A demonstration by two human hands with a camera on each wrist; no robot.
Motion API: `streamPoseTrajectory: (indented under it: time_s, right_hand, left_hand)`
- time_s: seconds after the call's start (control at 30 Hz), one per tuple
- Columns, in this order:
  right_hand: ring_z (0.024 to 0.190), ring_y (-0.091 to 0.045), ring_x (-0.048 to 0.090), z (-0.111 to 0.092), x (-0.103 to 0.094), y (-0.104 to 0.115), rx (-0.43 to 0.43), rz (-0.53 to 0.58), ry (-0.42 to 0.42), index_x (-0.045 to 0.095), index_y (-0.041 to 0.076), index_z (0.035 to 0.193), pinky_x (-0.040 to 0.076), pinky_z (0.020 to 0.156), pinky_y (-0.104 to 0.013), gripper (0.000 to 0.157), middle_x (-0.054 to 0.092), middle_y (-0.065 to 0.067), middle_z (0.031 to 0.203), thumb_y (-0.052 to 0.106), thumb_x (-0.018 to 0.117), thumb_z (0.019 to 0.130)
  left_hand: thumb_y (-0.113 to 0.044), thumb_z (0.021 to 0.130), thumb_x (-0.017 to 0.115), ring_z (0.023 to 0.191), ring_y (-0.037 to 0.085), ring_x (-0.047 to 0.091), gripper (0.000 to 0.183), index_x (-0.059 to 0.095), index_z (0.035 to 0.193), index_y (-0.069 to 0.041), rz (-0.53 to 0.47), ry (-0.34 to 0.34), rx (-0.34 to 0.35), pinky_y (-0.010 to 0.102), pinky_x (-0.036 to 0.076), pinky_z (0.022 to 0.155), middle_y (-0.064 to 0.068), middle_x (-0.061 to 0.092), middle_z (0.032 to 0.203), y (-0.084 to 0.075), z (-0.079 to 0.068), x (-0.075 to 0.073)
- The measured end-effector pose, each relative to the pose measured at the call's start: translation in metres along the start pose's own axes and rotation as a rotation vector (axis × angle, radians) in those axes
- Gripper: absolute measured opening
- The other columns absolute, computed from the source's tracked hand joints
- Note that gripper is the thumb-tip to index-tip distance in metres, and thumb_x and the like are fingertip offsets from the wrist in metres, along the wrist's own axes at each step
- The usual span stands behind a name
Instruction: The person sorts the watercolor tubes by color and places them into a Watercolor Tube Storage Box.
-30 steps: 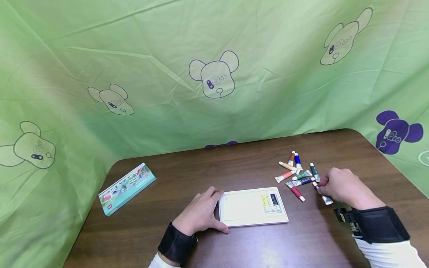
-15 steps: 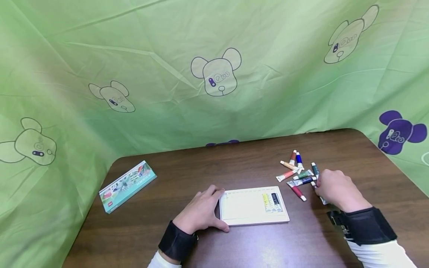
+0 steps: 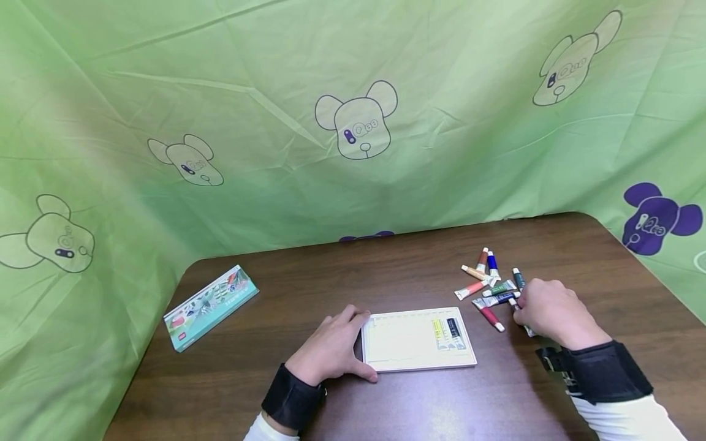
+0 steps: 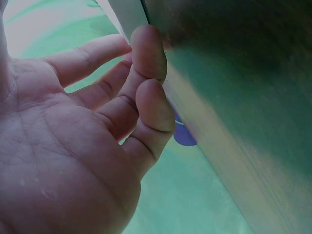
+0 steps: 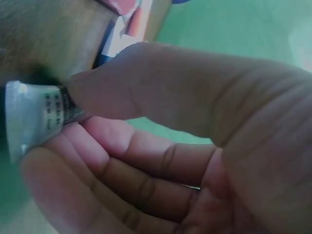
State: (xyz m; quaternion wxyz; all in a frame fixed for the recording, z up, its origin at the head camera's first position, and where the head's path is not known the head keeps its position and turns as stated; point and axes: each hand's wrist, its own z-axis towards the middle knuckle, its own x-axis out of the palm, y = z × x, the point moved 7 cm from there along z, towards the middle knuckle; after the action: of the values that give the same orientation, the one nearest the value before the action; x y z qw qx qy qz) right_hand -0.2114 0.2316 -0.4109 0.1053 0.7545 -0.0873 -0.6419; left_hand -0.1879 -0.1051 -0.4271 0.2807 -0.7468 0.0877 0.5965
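Observation:
My left hand [image 3: 331, 349] holds the left end of a shallow white tray [image 3: 397, 343], thumb at the near corner and index finger at the far one. In the left wrist view the fingers bend loosely against the tray's white edge [image 4: 126, 17]. A yellow paint tube [image 3: 439, 331] and a black paint tube [image 3: 453, 327] lie side by side in the tray's right end. At the right, my right hand [image 3: 559, 312] pinches a dark-labelled paint tube [image 5: 39, 109] between thumb and fingers; its silver crimped end sticks out, its middle hidden by the thumb.
Several loose paint tubes lie just left of the right hand, among them a red tube [image 3: 488, 315], a navy tube [image 3: 501, 298] and a green tube [image 3: 499, 288]. A turquoise printed box [image 3: 212, 309] lies at the table's left. A green curtain [image 3: 265, 202] hangs behind the table [image 3: 331, 275].
My right hand has moved a little left and now covers more of the dark-labelled paint tube, which has shifted slightly left with it. The left hand and the tray have stayed put.

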Motion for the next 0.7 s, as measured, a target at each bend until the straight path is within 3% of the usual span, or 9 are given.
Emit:
streamPoseTrajectory:
  time_s: [0.13, 0.3, 0.5, 0.7]
  right_hand:
    - [0.058, -0.021, 0.042, -0.003, -0.005, 0.006, -0.004, 0.035, -0.033, 0.046, 0.018, 0.057, 0.028, 0.05, -0.034, 0.024, 0.043, 0.001, 0.057, 0.021, 0.064, 0.072]
    - [0.06, -0.02, 0.046, -0.004, -0.007, 0.026, -0.039, 0.079, -0.09, 0.057, 0.02, 0.065, 0.032, 0.05, -0.035, 0.013, 0.052, 0.003, 0.062, 0.025, 0.067, 0.071]
    - [0.062, -0.01, 0.054, -0.007, 0.002, 0.063, -0.127, 0.176, -0.146, 0.067, 0.017, 0.075, 0.043, 0.058, -0.035, 0.008, 0.062, 0.008, 0.067, 0.023, 0.069, 0.07]
    - [0.063, -0.006, 0.055, -0.009, 0.015, 0.095, -0.165, 0.267, -0.181, 0.068, 0.014, 0.077, 0.047, 0.062, -0.032, 0.009, 0.062, 0.007, 0.069, 0.019, 0.07, 0.07]
  left_hand:
    - [-0.064, 0.055, 0.078, 0.113, 0.018, 0.051, 0.106, 0.047, 0.141, -0.009, 0.001, 0.003, -0.004, 0.036, 0.04, 0.094, 0.002, 0.048, 0.133, 0.0, 0.0, 0.0]
    - [-0.064, 0.055, 0.078, 0.112, 0.018, 0.051, 0.107, 0.047, 0.141, -0.009, 0.0, 0.001, -0.008, 0.036, 0.04, 0.095, 0.002, 0.048, 0.132, 0.0, 0.0, -0.001]
    - [-0.064, 0.055, 0.078, 0.112, 0.018, 0.051, 0.106, 0.047, 0.141, -0.009, 0.004, -0.001, -0.006, 0.036, 0.04, 0.094, 0.002, 0.048, 0.132, 0.0, 0.0, 0.0]
    - [-0.064, 0.055, 0.078, 0.113, 0.018, 0.051, 0.106, 0.048, 0.14, -0.008, 0.007, -0.005, 0.001, 0.036, 0.04, 0.094, 0.002, 0.048, 0.132, -0.001, 0.0, 0.0]
